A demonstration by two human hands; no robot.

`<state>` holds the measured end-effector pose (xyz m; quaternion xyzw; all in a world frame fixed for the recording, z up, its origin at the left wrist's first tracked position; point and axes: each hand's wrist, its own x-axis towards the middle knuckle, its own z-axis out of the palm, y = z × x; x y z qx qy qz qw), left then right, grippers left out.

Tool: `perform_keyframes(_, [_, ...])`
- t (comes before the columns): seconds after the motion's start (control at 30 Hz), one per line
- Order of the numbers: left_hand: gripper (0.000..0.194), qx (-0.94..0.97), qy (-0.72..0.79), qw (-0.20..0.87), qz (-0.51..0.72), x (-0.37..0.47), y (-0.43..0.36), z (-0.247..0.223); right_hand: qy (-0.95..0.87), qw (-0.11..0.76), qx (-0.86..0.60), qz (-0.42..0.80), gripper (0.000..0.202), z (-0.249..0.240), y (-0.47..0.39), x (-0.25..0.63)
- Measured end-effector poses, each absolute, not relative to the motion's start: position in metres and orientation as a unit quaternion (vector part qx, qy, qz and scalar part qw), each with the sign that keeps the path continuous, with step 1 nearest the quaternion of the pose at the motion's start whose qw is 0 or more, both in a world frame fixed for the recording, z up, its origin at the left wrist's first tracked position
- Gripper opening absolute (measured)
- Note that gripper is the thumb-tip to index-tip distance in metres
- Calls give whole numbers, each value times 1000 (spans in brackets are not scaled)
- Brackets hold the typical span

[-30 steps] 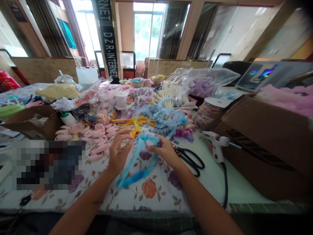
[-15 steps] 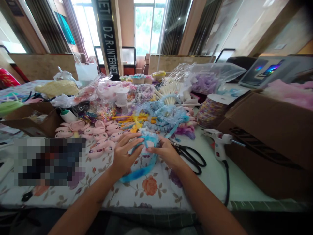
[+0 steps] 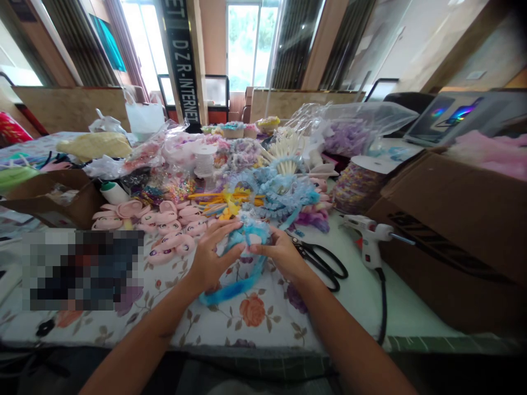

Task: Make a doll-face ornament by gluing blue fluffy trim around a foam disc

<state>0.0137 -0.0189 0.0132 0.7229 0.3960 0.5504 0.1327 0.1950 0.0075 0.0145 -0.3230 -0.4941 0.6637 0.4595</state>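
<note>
Between my two hands is a blue ruffled piece (image 3: 248, 233), held just above the flowered cloth. My left hand (image 3: 214, 255) grips its left side, thumb at the lower edge and fingers over the top. On the right side, my right hand (image 3: 282, 253) pinches it with the thumb in front; its other fingers are partly hidden. A blue ribbon (image 3: 230, 291) trails from the piece down onto the cloth. Black-handled scissors (image 3: 323, 263) lie right of my right hand. Behind the piece are yellow sticks (image 3: 230, 202) and a pile of light-blue lace (image 3: 284, 189).
A white glue gun (image 3: 368, 236) with a black cord and a large cardboard box (image 3: 448, 241) stand at the right. Pink rabbit-like pieces (image 3: 171, 247) lie at the left, near a small open box (image 3: 53, 200). A ribbon spool (image 3: 358, 184) stands behind the glue gun.
My left fingers have shifted slightly along the top of the blue piece, and the piece appears slightly turned. Both hands keep hold of it. The view has moved a little.
</note>
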Motion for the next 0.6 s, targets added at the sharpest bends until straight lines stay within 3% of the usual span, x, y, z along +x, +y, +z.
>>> perform_keyframes(0.13, [37,698,392,128,585,13,-19,14,-499,468,-356,637,36,14,9,195])
perform_keyframes(0.33, [22,719,361,4,594,13,-19,15,-505,473,-362,625,38,14,9,192])
perform_keyframes(0.6, [28,724,338,55,598,16,-20,14,-492,448,-318,675,39,13,8,194])
